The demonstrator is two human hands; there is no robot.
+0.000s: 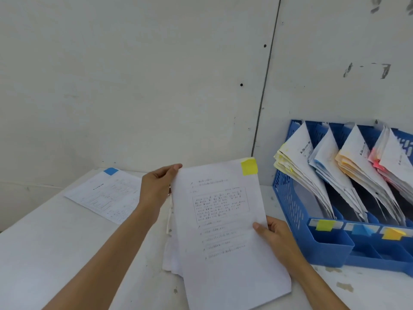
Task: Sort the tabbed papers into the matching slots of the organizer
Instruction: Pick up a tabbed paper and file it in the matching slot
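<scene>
Fingers (173,168) of the left hand (156,186) curl over the upper left edge of the yellow-tabbed sheet (221,220), gripping it. The right hand (276,239) pinches the sheet's right edge, thumb (259,228) on the printed face and the other fingers hidden beneath. Between the two hands the sheet is tilted, and its yellow tab (249,167) sits at the top right corner, away from both grips. Beneath it, a loose stack of papers (171,256) rests on the white table (44,242), its ragged edges showing at the left. The step in hand looks like carrying this sheet to its slot. The blue organizer (288,198) stands just right of the sheet, and its leftmost slot bears a yellow label (324,225) and already holds yellow-tabbed papers (295,166). The next move probably calls for swinging the sheet right, turning it on edge and sliding it in beside those papers, with one hand likely letting go. The neighbouring slots are labelled blue (362,229) and orange (393,233). A blue-tabbed sheet (107,195) lies flat on the table beyond the left hand.
</scene>
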